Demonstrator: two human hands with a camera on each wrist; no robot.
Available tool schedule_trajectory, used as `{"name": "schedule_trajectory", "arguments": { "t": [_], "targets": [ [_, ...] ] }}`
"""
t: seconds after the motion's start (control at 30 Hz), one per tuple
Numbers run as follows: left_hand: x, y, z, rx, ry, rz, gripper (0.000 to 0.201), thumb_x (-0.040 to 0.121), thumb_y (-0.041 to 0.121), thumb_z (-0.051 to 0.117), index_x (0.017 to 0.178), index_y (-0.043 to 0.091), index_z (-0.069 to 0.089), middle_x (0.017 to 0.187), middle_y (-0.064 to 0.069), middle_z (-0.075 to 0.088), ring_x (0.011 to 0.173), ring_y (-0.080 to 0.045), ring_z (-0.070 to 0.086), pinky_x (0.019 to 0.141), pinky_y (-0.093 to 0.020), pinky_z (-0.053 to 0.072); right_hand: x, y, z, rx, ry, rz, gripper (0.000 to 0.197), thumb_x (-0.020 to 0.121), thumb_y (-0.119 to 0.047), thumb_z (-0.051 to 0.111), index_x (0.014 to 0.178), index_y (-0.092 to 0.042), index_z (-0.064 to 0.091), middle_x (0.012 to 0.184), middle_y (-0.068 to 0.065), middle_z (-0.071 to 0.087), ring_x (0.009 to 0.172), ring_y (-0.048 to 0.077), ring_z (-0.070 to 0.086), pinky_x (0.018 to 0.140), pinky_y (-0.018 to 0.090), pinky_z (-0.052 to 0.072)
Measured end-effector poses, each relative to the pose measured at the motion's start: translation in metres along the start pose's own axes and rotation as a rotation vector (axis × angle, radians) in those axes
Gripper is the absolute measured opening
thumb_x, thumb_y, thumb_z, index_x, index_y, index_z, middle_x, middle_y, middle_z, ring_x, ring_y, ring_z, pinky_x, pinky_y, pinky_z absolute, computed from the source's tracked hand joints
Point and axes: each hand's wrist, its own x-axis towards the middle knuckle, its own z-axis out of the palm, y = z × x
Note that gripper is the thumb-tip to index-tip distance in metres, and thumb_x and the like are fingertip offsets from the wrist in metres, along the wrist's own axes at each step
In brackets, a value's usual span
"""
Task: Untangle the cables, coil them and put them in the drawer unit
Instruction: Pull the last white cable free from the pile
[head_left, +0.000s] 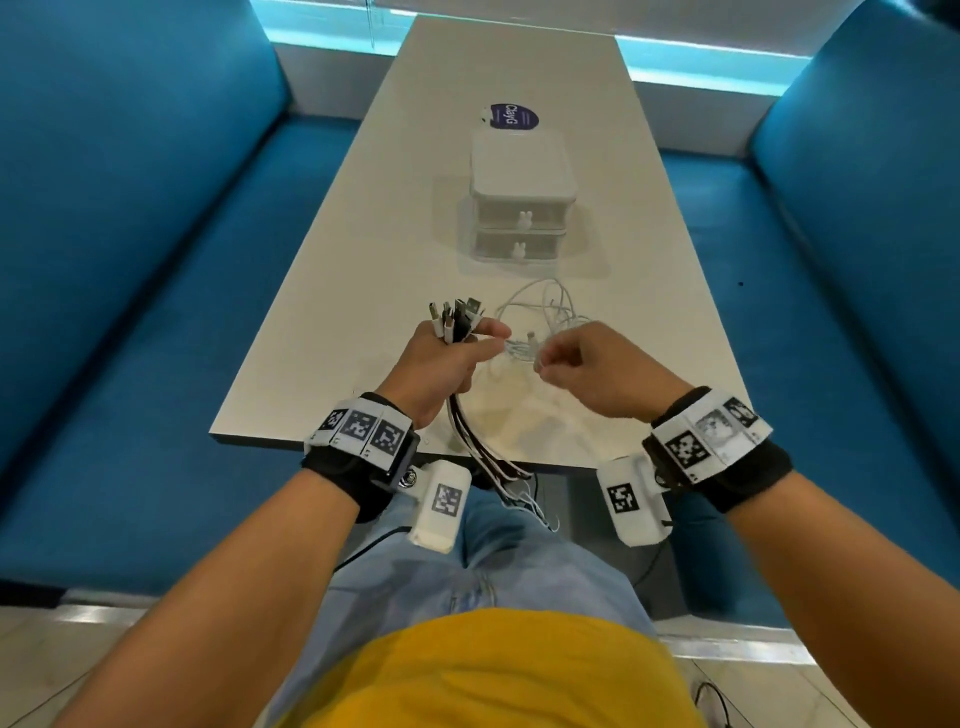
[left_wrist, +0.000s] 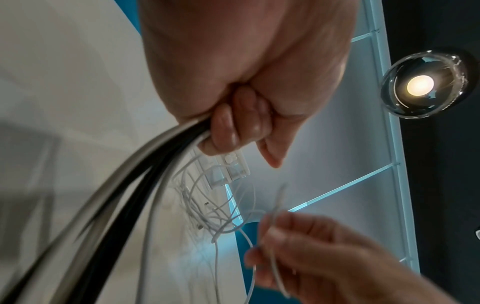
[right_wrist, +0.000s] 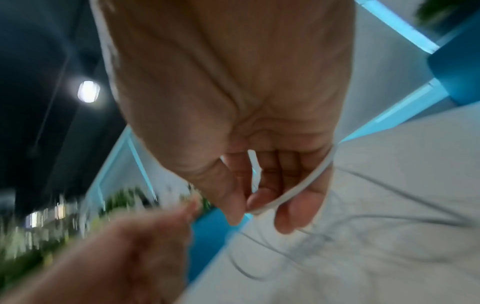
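While the left hand (head_left: 441, 364) is clamped in a fist around a bundle of cables (head_left: 460, 317), the right hand (head_left: 587, 369) pinches one thin white cable (right_wrist: 293, 185) between thumb and fingers, so neither hand is free. The step in hand seems to be the untangling: one white strand must come out of the white tangle (head_left: 545, 312) that lies on the counter (head_left: 363, 260), between the hands and the drawer unit (head_left: 521, 197).

To do it well, I think the right hand should follow the strand slowly toward the knot and feed a loop back through, not pull hard, because a hard pull would likely tighten the loops. The left hand should keep the sorted bundle firm and a little away from the loose pile, so that the hanging ends do not catch it again.

The bundle has its long axis running roughly away from the person: the plugs point up and forward toward the drawer unit, fanned a little above the fist, and the tails hang down past the near counter edge toward the person's lap. The white tangle has no clear axis; its loops spread flat on the counter. Both drawers of the unit look closed, with their fronts facing the person.
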Motion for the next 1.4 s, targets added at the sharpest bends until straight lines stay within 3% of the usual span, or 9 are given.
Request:
{"name": "schedule_trajectory", "arguments": {
  "t": [0.2, 0.37, 0.53, 0.87, 0.97, 1.03, 1.13, 1.23, 1.4],
  "targets": [
    [-0.003, -0.002, 0.008, -0.069, -0.113, 0.059, 0.035, 0.073, -0.011, 0.062, 0.095, 0.016, 0.067, 0.055, 0.010, 0.040, 0.048, -0.005, 0.037, 0.050, -0.022, 0.029, -0.008, -0.031, -0.017, 0.229, 0.038, -0.160, 0.009, 0.089, -0.009, 0.063, 0.083, -0.010, 0.070, 0.072, -0.006, 0.067, 0.062, -0.004, 0.060, 0.062, 0.015, 0.047],
    [-0.005, 0.001, 0.015, -0.254, -0.183, 0.104, 0.027, 0.077, 0.008, 0.063, 0.103, 0.012, 0.065, 0.063, 0.003, 0.046, 0.051, -0.006, 0.037, 0.050, -0.021, 0.027, -0.004, -0.033, -0.005, 0.364, 0.052, -0.154, 0.015, 0.087, 0.005, 0.058, 0.083, -0.003, 0.070, 0.108, -0.005, 0.063, 0.056, -0.018, 0.055, 0.051, 0.009, 0.043],
    [-0.004, 0.001, 0.023, -0.132, -0.060, 0.081, 0.032, 0.086, 0.022, 0.067, 0.105, -0.004, 0.064, 0.068, -0.007, 0.042, 0.053, -0.011, 0.032, 0.048, -0.020, 0.029, -0.004, -0.026, -0.005, 0.312, 0.073, -0.182, 0.024, 0.086, -0.004, 0.063, 0.074, -0.024, 0.069, 0.065, -0.014, 0.067, 0.056, 0.007, 0.060, 0.055, 0.012, 0.044],
    [-0.003, 0.028, 0.016, -0.428, 0.100, 0.048, 0.035, 0.099, 0.024, 0.049, 0.066, 0.017, 0.056, 0.071, 0.001, 0.054, 0.056, -0.010, 0.043, 0.053, -0.024, 0.025, 0.007, 0.010, -0.012, 0.016, 0.078, -0.108, 0.022, 0.084, -0.033, 0.070, 0.077, -0.012, 0.073, 0.066, 0.005, 0.064, 0.057, 0.013, 0.051, 0.061, 0.028, 0.041],
    [-0.004, 0.043, 0.005, -0.450, -0.015, 0.096, 0.034, 0.101, 0.028, 0.042, 0.070, 0.016, 0.050, 0.070, 0.000, 0.060, 0.086, -0.018, 0.063, 0.083, -0.038, 0.050, 0.015, 0.035, -0.024, 0.046, 0.122, -0.092, 0.024, 0.088, -0.028, 0.066, 0.078, -0.007, 0.072, 0.071, 0.008, 0.068, 0.065, 0.020, 0.058, 0.069, 0.036, 0.045],
    [-0.008, 0.053, 0.002, -0.493, -0.092, 0.116, 0.035, 0.102, 0.030, 0.039, 0.071, 0.015, 0.050, 0.058, 0.000, 0.049, 0.075, -0.022, 0.062, 0.092, -0.047, 0.052, 0.022, 0.047, -0.034, 0.057, 0.142, -0.080, 0.018, 0.089, -0.022, 0.066, 0.077, -0.010, 0.071, 0.075, 0.000, 0.066, 0.070, 0.010, 0.058, 0.077, 0.032, 0.045],
    [-0.011, 0.064, 0.003, -0.559, -0.106, 0.110, 0.035, 0.101, 0.031, 0.040, 0.071, 0.018, 0.051, 0.052, 0.005, 0.031, 0.048, -0.012, 0.038, 0.065, -0.034, 0.056, 0.034, 0.058, -0.045, 0.080, 0.219, -0.067, 0.008, 0.088, -0.014, 0.067, 0.086, -0.009, 0.072, 0.088, 0.002, 0.063, 0.086, 0.014, 0.058, 0.087, 0.026, 0.044],
    [-0.010, 0.066, 0.006, -0.523, -0.106, 0.083, 0.028, 0.100, 0.028, 0.044, 0.074, 0.019, 0.048, 0.051, 0.008, 0.028, 0.040, -0.005, 0.023, 0.037, -0.017, 0.027, 0.046, 0.059, -0.048, 0.057, 0.325, -0.097, 0.010, 0.087, -0.009, 0.066, 0.093, -0.011, 0.074, 0.100, 0.004, 0.058, 0.092, 0.012, 0.055, 0.079, 0.002, 0.039],
    [-0.001, 0.064, 0.020, -0.348, -0.018, 0.068, 0.015, 0.091, 0.000, 0.056, 0.088, 0.014, 0.062, 0.047, 0.010, 0.031, 0.036, -0.003, 0.018, 0.036, -0.016, 0.014, 0.049, 0.041, -0.054, 0.182, 0.312, -0.147, 0.017, 0.090, -0.007, 0.062, 0.103, -0.009, 0.073, 0.099, 0.005, 0.067, 0.084, 0.008, 0.062, 0.077, 0.001, 0.042]
  ]
}}
